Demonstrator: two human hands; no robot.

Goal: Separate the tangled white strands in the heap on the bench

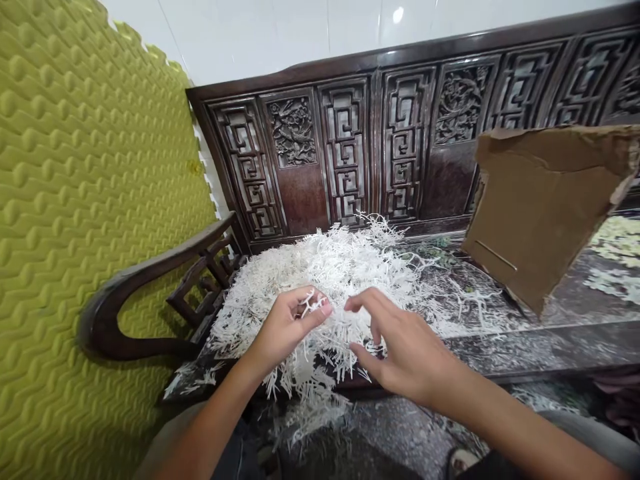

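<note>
**Your left hand (287,327) pinches a sprig, your right hand (405,347) spreads above the heap**

From your head camera, everything sits around one landmark, the carved dark wooden bench (350,153). On its seat, toward the end with the armrest (165,255), lies a big heap of white branching strands (320,280), spilling over the front edge of the seat.

Your left hand is over the near part of the heap, fingers curled in toward your thumb, pinching a small white sprig (313,305). Your right hand is just beside it, also over the heap, with its fingers (367,300) spread and the thumb set well apart from them. It holds nothing that you can see, and whether it touches the strands below is impossible to tell (the fingers and the strands overlap too closely).

Further right along the seat, well apart from the heap, a torn brown cardboard sheet (540,213) stands tilted in front of the bench's carved back. Past it, at the far right end of the seat, lie more pale strands (617,247). Loose white bits are scattered over the mottled grey seat (505,353). Beyond the armrest is an olive-green dimpled foam panel (85,200).
</note>
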